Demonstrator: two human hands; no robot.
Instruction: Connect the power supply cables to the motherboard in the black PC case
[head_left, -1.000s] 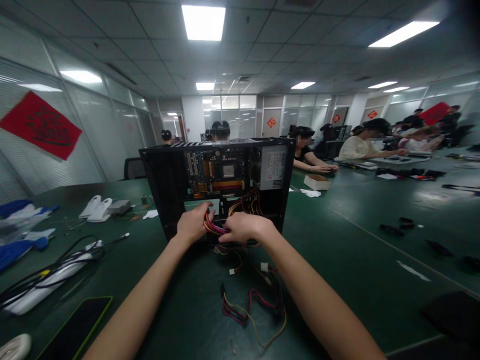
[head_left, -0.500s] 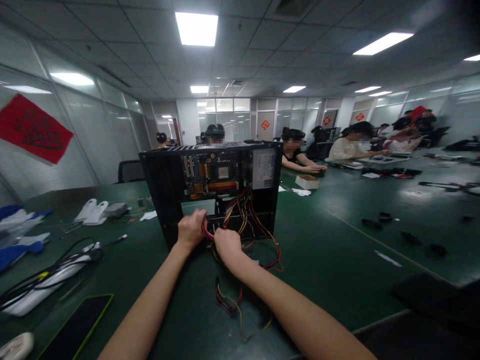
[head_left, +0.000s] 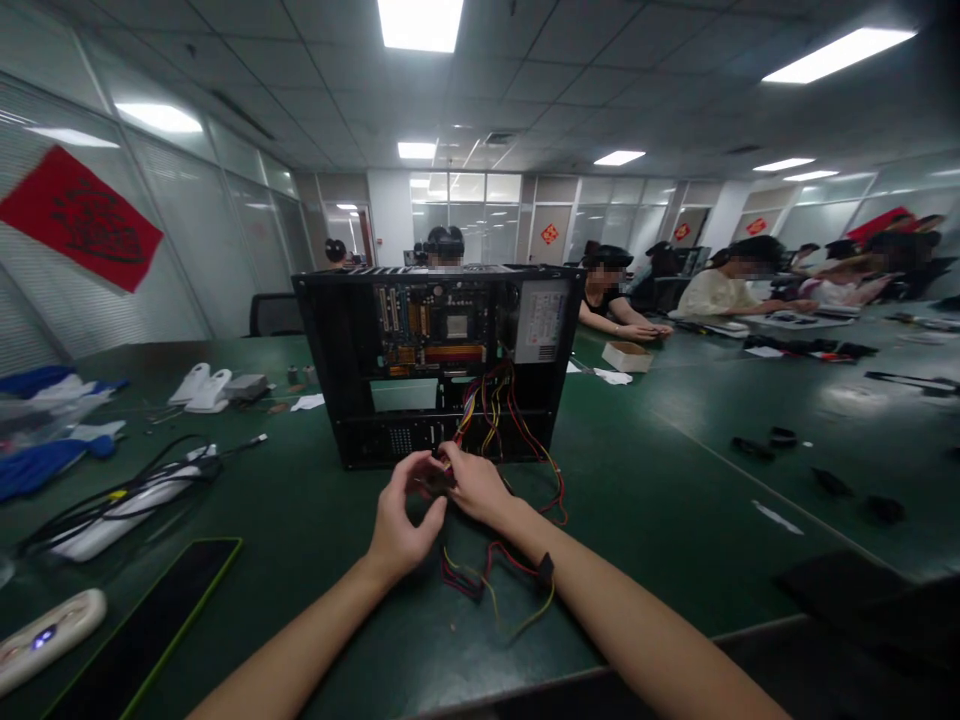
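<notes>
Shows, in the head view, a floppy bundle of thin, multicoloured plastic-coated cables (head_left: 466,415) running down from inside an open, boxy black metal computer case (head_left: 322,370) to just in front of its lower edge. Holds the lower stretch of that bundle in the closed right hand (head_left: 480,488), fingers bent around the strands. Has the left hand (head_left: 401,520) curled into a C opposite, thumb and fingertips about a dark, blurred end piece (head_left: 435,482); hard to say whether gripping it or merely cupping it.

Includes, behind, the case upright on a dark green, smooth-topped desk (head_left: 652,520), open side toward the camera, with a dark circuit board (head_left: 456,326) with coloured slots and, at upper right, a silver, labelled, box-shaped power supply (head_left: 540,320). Includes also a slack loop of red and yellow wire (head_left: 560,488) hanging out at the right, and a tangle of red, black and yellow wire (head_left: 466,585) lying nearer the camera.

Should handle as light, soft and a little springy where bunched, smooth but hardly slippery. Best taken across several strands at once, close behind the end piece, or by the end piece itself; probably weakest where tugged by a single wire.
</notes>
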